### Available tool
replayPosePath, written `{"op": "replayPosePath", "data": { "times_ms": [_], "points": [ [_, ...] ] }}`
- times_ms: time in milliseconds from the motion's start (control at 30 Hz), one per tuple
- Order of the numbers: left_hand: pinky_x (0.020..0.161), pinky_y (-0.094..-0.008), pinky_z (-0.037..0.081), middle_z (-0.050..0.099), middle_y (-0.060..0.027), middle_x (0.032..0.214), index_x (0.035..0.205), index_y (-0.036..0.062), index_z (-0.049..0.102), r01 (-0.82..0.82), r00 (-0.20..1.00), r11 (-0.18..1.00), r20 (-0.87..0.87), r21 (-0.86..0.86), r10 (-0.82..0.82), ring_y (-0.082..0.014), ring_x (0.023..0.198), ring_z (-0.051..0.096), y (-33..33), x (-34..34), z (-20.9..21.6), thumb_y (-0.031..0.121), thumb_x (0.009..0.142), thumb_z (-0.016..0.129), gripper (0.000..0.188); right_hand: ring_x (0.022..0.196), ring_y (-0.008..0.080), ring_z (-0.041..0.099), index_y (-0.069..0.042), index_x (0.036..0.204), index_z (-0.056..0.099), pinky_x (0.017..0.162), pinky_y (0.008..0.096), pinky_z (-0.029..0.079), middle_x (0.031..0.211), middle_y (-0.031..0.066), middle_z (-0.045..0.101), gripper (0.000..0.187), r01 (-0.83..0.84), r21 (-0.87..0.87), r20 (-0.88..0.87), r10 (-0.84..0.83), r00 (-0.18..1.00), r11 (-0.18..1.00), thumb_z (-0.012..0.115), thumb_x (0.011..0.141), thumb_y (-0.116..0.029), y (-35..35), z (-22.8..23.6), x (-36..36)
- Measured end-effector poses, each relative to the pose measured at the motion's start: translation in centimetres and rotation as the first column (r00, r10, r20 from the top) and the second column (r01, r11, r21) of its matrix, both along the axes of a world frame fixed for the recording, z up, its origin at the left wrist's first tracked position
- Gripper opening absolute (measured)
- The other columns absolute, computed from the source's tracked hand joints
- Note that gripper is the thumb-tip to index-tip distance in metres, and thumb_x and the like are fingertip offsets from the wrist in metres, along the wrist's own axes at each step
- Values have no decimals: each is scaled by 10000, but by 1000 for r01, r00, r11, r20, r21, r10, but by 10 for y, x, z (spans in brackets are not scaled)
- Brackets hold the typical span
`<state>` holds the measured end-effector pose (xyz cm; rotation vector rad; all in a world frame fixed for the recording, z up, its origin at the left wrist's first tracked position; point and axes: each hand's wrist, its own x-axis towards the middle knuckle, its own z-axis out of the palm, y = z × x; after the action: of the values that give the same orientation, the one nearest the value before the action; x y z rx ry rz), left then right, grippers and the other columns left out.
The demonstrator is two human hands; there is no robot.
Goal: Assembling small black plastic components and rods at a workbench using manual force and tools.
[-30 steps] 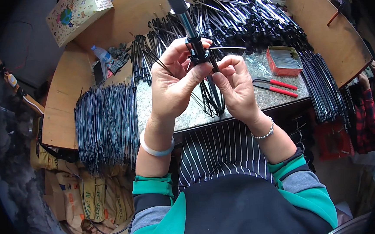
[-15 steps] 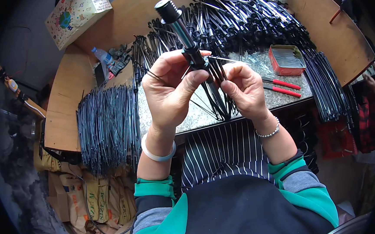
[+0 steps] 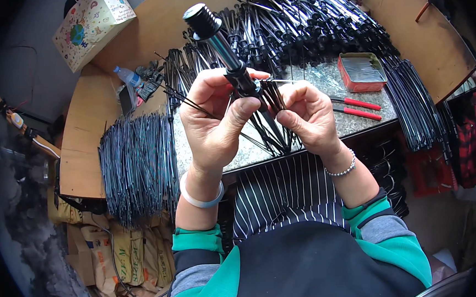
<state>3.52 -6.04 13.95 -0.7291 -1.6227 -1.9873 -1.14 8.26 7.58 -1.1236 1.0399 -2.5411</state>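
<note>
Both clamped on one umbrella frame (image 3: pixel 223 51), left hand (image 3: pixel 210 129) and right hand (image 3: pixel 313 118) partly hide it near the speckled tabletop (image 3: pixel 241 156) edge

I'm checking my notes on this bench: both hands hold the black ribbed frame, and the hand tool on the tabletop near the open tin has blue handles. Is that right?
Not quite: the head view shows the hand tool has red handles, not blue. It lies on the tabletop near the open tin, and the left hand and right hand hold the black ribbed frame.
</note>
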Motion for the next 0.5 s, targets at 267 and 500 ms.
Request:
{"op": "replayPosePath", "data": {
  "times_ms": [267,500],
  "points": [
    [826,-326,482,581,-149,971,972,12,453,-11,995,999,-101,-47,6,-225,925,599,2,0,-4,-57,739,682,335,893,176,582,23,1030,534,807,287,478,975,111,580,286,208,52,-171,-196,965,977,642,768,62,2,1,4],
    [821,-338,490,566,-148,960,950,26,432,8,997,998,-82,-61,-13,-237,926,600,2,2,-3,-68,741,677,335,808,248,593,32,1067,586,717,326,477,949,135,595,367,809,-157,-649,-676,348,567,636,715,119,-3,-4,14]
  ]
}}
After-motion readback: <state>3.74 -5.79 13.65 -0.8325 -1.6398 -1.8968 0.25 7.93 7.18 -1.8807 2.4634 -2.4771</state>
